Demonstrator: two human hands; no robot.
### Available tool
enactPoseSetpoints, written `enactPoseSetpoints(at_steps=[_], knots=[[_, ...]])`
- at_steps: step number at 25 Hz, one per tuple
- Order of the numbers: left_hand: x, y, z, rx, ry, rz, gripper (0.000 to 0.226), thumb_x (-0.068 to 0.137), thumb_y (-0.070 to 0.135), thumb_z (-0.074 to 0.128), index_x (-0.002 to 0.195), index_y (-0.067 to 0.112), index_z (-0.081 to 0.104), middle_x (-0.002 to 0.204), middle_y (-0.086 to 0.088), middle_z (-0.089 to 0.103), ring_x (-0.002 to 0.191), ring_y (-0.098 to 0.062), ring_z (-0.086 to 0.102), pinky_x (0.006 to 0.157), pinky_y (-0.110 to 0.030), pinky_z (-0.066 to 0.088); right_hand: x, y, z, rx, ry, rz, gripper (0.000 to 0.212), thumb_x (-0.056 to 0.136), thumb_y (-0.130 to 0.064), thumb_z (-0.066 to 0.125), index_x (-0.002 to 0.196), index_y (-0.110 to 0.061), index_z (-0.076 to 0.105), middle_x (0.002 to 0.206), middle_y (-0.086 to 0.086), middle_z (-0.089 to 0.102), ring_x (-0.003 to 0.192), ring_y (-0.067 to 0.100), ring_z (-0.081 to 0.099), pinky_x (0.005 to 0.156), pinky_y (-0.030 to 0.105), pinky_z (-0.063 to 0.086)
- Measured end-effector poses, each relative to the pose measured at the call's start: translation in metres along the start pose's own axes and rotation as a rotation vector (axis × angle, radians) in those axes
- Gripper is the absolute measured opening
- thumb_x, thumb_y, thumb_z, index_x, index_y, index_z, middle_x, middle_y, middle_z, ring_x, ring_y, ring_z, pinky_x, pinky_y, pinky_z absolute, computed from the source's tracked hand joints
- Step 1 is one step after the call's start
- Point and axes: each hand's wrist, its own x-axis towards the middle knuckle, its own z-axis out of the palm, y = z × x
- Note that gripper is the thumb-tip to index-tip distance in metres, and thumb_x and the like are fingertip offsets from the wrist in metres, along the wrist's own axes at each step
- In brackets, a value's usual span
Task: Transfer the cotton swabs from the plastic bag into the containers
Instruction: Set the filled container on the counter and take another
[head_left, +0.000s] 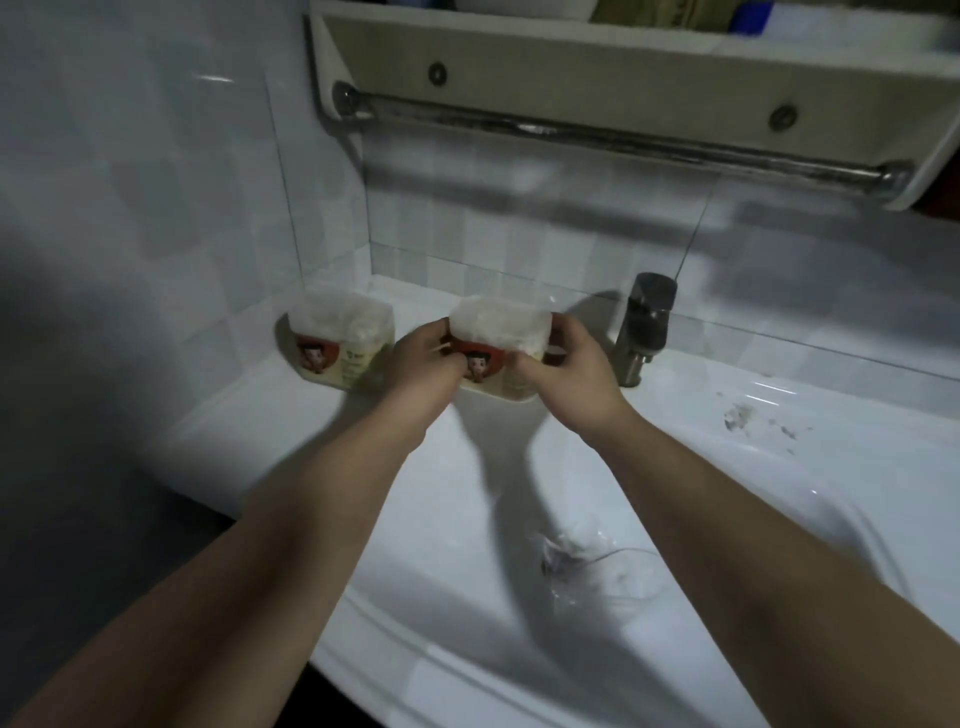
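The left hand (423, 358) and right hand (566, 358) grip a container (496, 332) at the sink's (779, 467) far rim. A second container (340, 338) stands just left, a tap (644, 327) right. A bag (587, 566) lies nearer, in the basin.

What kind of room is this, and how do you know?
Most likely a bathroom: a white sink with a tap, a tiled wall, and a towel rail under a shelf.

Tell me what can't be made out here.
Head view, all three:
1. The red cartoon label on the clear swab-filled container is partly covered by the left hand and right hand gripping it; its text is blurred.
2. The crumpled clear plastic bag in the white sink is too blurred to show leftover swabs.
3. Items on the cream wall shelf are cut off by the top edge.
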Motion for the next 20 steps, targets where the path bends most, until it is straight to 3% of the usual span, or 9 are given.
enactPoseSetpoints(at_steps=[2,5,10,13,15,20], knots=[[0.007,-0.001,-0.003,0.04,0.007,0.025,0.046,0.09,0.002,0.058,0.127,0.029,0.067,0.115,0.007,0.07,0.103,-0.013,0.063,0.078,-0.02,0.048,0.012,0.001,0.006,0.011,-0.009,0.011,0.063,0.081,-0.026,0.08,0.137,-0.023,0.053,0.119,-0.011,0.064,0.094,-0.003,0.064,0.074,0.014,0.052],[0.017,-0.005,-0.003,0.077,0.004,0.061,0.05,0.093,0.005,0.057,0.136,0.029,0.061,0.116,0.011,0.063,0.105,-0.013,0.058,0.088,-0.027,0.048,0.029,0.007,0.013,0.003,0.007,0.031,0.066,0.079,-0.032,0.08,0.138,-0.022,0.053,0.124,-0.009,0.065,0.101,0.009,0.069,0.083,0.034,0.061],[0.033,-0.011,0.002,0.07,-0.014,0.087,0.044,0.089,0.004,0.061,0.123,0.033,0.06,0.111,0.011,0.065,0.109,-0.017,0.063,0.099,-0.035,0.052,0.046,0.014,0.022,-0.016,-0.017,0.048,0.075,0.07,-0.05,0.081,0.136,-0.025,0.056,0.125,-0.012,0.069,0.104,0.009,0.071,0.091,0.041,0.06],[0.042,-0.014,0.005,0.077,-0.003,0.107,0.044,0.085,0.009,0.06,0.119,0.038,0.056,0.113,0.01,0.065,0.111,-0.018,0.064,0.099,-0.043,0.054,0.058,0.013,0.027,-0.097,-0.027,0.042,0.055,0.076,-0.04,0.077,0.128,-0.03,0.063,0.114,-0.014,0.073,0.102,0.009,0.071,0.094,0.037,0.058],[0.05,-0.019,0.006,0.069,0.013,0.123,0.058,0.079,0.003,0.052,0.126,0.037,0.056,0.119,0.009,0.065,0.115,-0.018,0.062,0.101,-0.044,0.053,0.063,0.011,0.031,-0.195,-0.004,0.066,0.042,0.085,-0.024,0.074,0.126,-0.028,0.066,0.107,-0.013,0.072,0.099,0.01,0.07,0.089,0.026,0.054],[0.064,-0.02,0.009,0.042,0.028,0.107,0.071,0.087,-0.017,0.044,0.146,0.022,0.049,0.129,0.004,0.058,0.122,-0.015,0.056,0.095,-0.021,0.046,0.071,0.018,0.042,-0.261,0.009,0.123,0.029,0.089,-0.016,0.068,0.117,-0.023,0.073,0.103,-0.005,0.077,0.094,0.011,0.07,0.079,0.02,0.049]])
